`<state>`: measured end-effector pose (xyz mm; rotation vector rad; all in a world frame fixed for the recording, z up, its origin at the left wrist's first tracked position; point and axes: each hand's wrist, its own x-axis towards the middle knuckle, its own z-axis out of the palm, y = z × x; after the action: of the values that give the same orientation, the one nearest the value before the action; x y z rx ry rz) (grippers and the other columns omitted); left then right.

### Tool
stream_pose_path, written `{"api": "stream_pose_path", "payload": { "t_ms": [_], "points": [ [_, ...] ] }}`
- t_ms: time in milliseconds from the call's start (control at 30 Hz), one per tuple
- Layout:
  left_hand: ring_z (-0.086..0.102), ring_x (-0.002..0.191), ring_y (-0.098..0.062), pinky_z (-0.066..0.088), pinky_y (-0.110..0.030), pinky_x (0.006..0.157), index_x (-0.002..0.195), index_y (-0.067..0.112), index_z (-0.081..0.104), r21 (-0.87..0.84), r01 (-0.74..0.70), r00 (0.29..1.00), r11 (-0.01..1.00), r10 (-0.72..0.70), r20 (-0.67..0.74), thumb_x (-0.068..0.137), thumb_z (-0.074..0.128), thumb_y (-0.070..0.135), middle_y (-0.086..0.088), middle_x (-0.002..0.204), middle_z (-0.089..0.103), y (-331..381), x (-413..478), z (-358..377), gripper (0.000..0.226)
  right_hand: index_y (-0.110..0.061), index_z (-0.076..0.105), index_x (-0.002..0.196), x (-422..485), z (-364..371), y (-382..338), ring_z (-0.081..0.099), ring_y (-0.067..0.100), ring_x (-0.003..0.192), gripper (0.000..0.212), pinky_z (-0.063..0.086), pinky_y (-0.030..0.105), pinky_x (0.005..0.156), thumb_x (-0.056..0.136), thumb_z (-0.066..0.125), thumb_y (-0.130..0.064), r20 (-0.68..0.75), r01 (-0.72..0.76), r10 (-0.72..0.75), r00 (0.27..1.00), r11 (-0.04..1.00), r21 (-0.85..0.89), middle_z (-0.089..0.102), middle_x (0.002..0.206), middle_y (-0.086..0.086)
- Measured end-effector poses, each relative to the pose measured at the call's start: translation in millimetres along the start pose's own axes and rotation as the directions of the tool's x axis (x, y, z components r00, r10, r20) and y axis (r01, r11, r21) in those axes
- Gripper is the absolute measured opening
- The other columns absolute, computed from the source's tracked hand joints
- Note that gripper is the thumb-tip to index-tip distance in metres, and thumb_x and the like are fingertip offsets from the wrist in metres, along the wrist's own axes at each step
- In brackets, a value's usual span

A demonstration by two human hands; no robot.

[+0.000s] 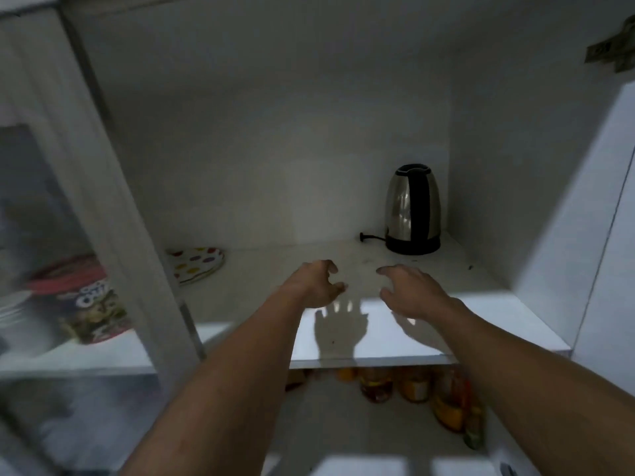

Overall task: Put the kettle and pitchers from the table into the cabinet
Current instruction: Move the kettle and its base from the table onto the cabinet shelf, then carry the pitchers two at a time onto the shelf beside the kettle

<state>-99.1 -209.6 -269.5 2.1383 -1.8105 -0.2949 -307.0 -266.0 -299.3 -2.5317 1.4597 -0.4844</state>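
Head view: steel-and-black kettle [413, 209] upright on shelf [395, 341]; both hands [364, 286] spread, empty.

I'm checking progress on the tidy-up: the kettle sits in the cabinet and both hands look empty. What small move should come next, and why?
Probably draw both hands back out of the cabinet toward the table. The kettle already stands upright at the shelf's back right, the left hand and right hand hold nothing, and no pitcher shows here.

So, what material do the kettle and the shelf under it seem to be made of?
Kettle: probably polished stainless steel, since its body mirrors light streaks; handle strip, lid and base look like matte black plastic. Shelf: smooth white board, likely laminate.
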Motion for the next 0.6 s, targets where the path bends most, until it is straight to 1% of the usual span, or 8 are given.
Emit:
{"api": "stream_pose_path", "payload": {
  "t_ms": [67,133,233,300,367,500,567,600],
  "points": [
    [0.060,0.121,-0.023,0.047,-0.035,0.103,0.132,0.020,0.059,-0.039,0.009,1.000,0.999,-0.009,-0.013,0.088,0.065,0.051,-0.003,0.132,0.064,-15,-45,-10,0.054,-0.024,0.043,0.149,-22,2,-35,0.044,0.028,0.137,0.057,0.041,0.039,0.108,0.093,0.050,-0.036,0.015,0.032,-0.033,0.999,0.999,0.017,0.045,0.153,0.006],
    [0.064,0.112,-0.023,0.050,-0.037,0.101,0.122,0.018,0.066,-0.078,0.018,0.999,0.997,-0.021,-0.039,0.088,0.066,0.049,-0.004,0.122,0.070,-32,-92,-22,0.046,-0.025,0.049,0.143,-46,6,-73,0.050,0.029,0.131,0.052,0.044,0.039,0.105,0.092,0.050,-0.038,0.010,0.068,-0.068,0.998,0.997,0.044,0.053,0.145,0.006],
    [0.067,0.095,-0.023,0.055,-0.036,0.088,0.105,0.017,0.073,-0.098,0.082,0.993,0.992,-0.090,-0.081,0.088,0.068,0.045,-0.004,0.105,0.074,-65,-173,-49,0.033,-0.025,0.065,0.121,-87,14,-141,0.062,0.030,0.105,0.039,0.052,0.038,0.089,0.086,0.051,-0.036,-0.027,0.175,-0.174,0.984,0.982,0.076,0.070,0.116,0.007],
    [0.070,0.087,-0.024,0.059,-0.037,0.082,0.098,0.016,0.075,-0.114,0.150,0.980,0.982,-0.163,-0.111,0.088,0.068,0.045,-0.005,0.096,0.076,-94,-229,-72,0.031,-0.024,0.071,0.105,-111,19,-195,0.065,0.030,0.093,0.032,0.054,0.036,0.080,0.082,0.051,-0.032,-0.037,0.266,-0.264,0.964,0.959,0.093,0.073,0.101,0.006],
    [0.070,0.083,-0.023,0.059,-0.035,0.080,0.097,0.016,0.077,-0.107,0.234,0.955,0.966,-0.249,-0.160,0.088,0.069,0.044,-0.007,0.093,0.077,-128,-287,-96,0.030,-0.023,0.074,0.097,-134,26,-253,0.065,0.029,0.086,0.030,0.055,0.036,0.074,0.080,0.050,-0.032,-0.032,0.359,-0.358,0.933,0.927,0.109,0.074,0.093,0.005],
    [0.074,0.082,-0.029,0.062,-0.044,0.081,0.095,0.006,0.076,-0.162,0.452,0.850,0.877,-0.478,-0.222,0.089,0.069,0.041,-0.014,0.091,0.077,-205,-402,-132,0.036,-0.023,0.075,0.091,-179,51,-372,0.067,0.029,0.087,0.026,0.053,0.034,0.070,0.079,0.053,-0.032,-0.021,0.565,-0.571,0.821,0.805,0.179,0.075,0.095,0.005],
    [0.076,0.079,-0.031,0.063,-0.042,0.077,0.095,0.002,0.075,-0.201,0.554,0.772,0.808,-0.589,-0.237,0.091,0.068,0.038,-0.017,0.089,0.078,-240,-458,-143,0.037,-0.022,0.075,0.089,-202,64,-425,0.066,0.028,0.083,0.025,0.049,0.032,0.066,0.080,0.054,-0.031,0.005,0.652,-0.668,0.744,0.728,0.213,0.075,0.093,0.005],
    [0.076,0.078,-0.031,0.063,-0.039,0.071,0.096,0.001,0.075,-0.226,0.597,0.730,0.770,-0.638,-0.244,0.092,0.068,0.037,-0.018,0.089,0.078,-257,-484,-147,0.036,-0.020,0.076,0.089,-213,71,-450,0.065,0.027,0.080,0.027,0.047,0.031,0.064,0.082,0.053,-0.032,0.023,0.685,-0.707,0.707,0.693,0.223,0.075,0.092,0.005]
  ]
}}
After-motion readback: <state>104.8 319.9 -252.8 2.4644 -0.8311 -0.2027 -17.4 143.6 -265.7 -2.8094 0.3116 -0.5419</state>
